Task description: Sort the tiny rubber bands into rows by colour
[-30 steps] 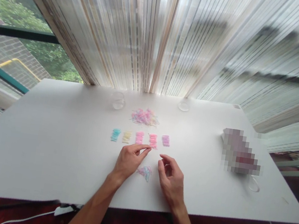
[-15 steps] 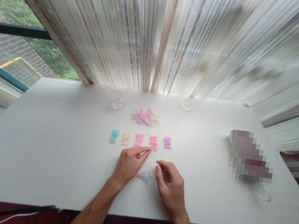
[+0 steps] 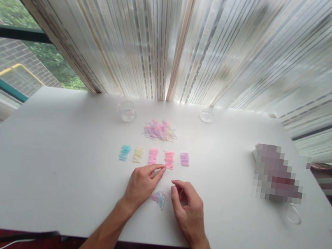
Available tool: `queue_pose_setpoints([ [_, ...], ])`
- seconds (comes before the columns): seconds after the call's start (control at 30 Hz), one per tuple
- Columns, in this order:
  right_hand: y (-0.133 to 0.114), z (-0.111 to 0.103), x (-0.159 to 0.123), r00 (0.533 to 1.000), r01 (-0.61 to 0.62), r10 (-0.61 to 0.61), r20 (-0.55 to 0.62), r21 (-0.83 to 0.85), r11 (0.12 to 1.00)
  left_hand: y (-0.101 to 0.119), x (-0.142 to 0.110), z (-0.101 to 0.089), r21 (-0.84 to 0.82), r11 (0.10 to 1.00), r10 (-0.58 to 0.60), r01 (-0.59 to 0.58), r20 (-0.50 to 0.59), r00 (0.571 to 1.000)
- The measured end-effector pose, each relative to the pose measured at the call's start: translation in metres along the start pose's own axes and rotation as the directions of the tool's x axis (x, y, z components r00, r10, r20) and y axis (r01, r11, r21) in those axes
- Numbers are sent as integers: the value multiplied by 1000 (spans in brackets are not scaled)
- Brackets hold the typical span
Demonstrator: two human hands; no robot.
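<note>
My left hand is pinched, thumb against forefinger, at the lower end of a column of thin coral-pink pieces. Whatever lies between those fingertips is too small to make out. To the right, my right hand rests curled over the table, thumb and forefinger slightly apart with nothing seen between them. A small mixed pastel pile lies between the hands. Beside the coral column are pink, pale yellow, teal and purple columns. Behind them spreads a larger loose pastel pile.
On the white table, a clear round container stands at the back left and a clear round lid or dish at the back right. A blurred-out object with a white loop lies far right. Striped curtains hang behind.
The camera view has shifted slightly. My left hand keeps its pinch at the coral column's lower end, and my right hand has drawn slightly towards me. The columns look unchanged.
</note>
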State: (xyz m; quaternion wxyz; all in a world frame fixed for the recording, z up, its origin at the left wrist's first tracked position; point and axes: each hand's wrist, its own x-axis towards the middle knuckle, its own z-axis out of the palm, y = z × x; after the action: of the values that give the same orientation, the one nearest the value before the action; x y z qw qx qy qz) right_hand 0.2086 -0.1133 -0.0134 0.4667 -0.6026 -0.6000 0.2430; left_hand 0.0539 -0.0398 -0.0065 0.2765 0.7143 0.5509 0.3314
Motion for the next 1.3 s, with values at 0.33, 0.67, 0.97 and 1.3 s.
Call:
queue_pose_setpoints([
  [0.33,-1,-1,1,1000,14,-14,3,1,1000,0,0,1,23,1000,-5,5,7,1000],
  [0.67,0,0,1,1000,11,-11,15,-2,1000,1,0,2,49,999,4,-4,2,1000],
  [0.97,-2,-1,1,1000,15,-15,17,-4,1000,0,0,2,71,997,5,-5,2,1000],
  [1.3,-2,-1,1,1000,14,-14,21,-6,1000,-1,0,3,79,997,12,-12,-4,1000],
])
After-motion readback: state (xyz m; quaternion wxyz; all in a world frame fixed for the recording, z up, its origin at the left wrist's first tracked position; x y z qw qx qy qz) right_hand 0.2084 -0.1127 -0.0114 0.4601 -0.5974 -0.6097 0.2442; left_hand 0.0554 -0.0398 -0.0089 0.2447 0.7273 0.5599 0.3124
